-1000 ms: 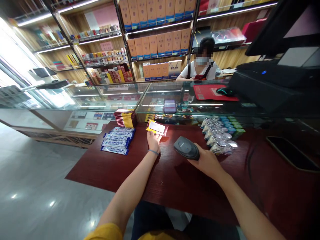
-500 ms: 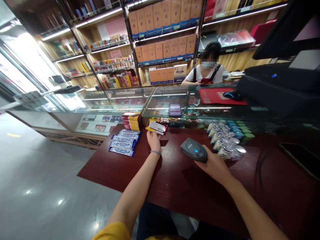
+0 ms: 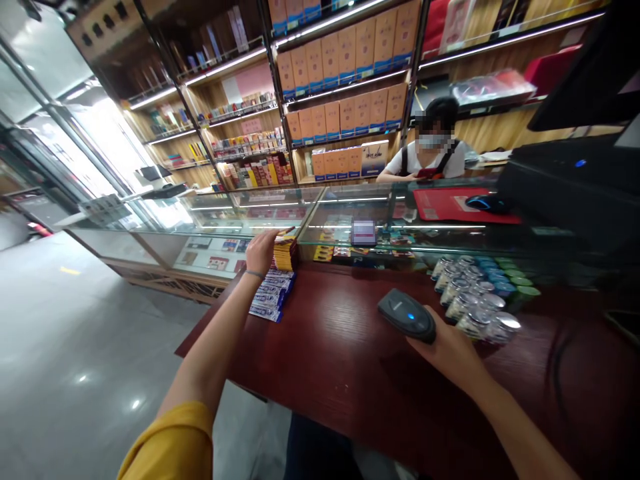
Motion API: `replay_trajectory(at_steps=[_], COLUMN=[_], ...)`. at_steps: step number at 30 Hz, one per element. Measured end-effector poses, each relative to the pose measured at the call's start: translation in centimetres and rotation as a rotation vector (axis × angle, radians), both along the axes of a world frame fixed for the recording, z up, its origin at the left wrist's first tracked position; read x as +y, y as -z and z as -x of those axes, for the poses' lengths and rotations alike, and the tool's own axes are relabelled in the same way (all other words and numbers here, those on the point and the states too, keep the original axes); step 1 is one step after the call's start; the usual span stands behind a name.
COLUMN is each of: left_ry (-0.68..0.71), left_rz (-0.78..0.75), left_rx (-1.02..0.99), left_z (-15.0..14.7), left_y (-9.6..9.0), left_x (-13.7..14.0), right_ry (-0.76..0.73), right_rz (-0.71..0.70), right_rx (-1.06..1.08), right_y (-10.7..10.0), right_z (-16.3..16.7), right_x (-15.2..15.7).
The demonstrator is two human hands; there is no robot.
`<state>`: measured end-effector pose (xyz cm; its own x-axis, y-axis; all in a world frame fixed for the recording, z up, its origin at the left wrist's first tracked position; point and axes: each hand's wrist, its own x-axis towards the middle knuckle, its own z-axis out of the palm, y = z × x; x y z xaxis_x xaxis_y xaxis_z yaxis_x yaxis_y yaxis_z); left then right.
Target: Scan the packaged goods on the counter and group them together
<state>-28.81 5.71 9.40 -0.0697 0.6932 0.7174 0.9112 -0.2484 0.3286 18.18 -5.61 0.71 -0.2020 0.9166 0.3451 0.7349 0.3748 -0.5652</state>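
My left hand (image 3: pixel 262 252) is over the stack of flat red-and-yellow packets (image 3: pixel 285 255) at the back left of the dark red table. Its fingers are closed on one such packet, which shows only as a thin edge level with the top of the stack. Whether that packet rests on the others I cannot tell. Just in front, partly behind my wrist, lies a row of blue-and-white wrappers (image 3: pixel 273 293). My right hand (image 3: pixel 445 343) grips a black barcode scanner (image 3: pixel 406 315) with a blue light, held above the table and pointing left.
Several silver-topped cans (image 3: pixel 475 313) stand right of the scanner, beside blue and green ones (image 3: pixel 523 287). A glass display counter (image 3: pixel 345 247) borders the table's back. Behind it sits a person (image 3: pixel 430 157). A mouse (image 3: pixel 485 202) lies on a red mat (image 3: pixel 435 207).
My left hand has carried the red-and-yellow packet leftward from mid-table to the stack. The scanner stays in my right hand. The view has shifted slightly.
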Motion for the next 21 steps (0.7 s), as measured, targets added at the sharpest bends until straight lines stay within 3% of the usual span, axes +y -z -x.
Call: replay_trajectory(at_steps=[5,14,21], left_ry=[0.028,0.112,0.005], left_rz=[0.18,0.234,0.24], left_rx=[0.241,0.285,0.303], left_z=[1.5,1.8,0.7], left_y=[-0.1,0.8,1.7], left_x=[0.5,1.3,0.1], right_ry=[0.027,0.013,0.016], right_rz=[-0.031,-0.029,0.007], right_rx=[-0.04,-0.02,0.033], right_y=[0.8,1.0,0.8], right_z=[-0.3,-0.4,-0.3], right_x=[0.2,0.3,0.4])
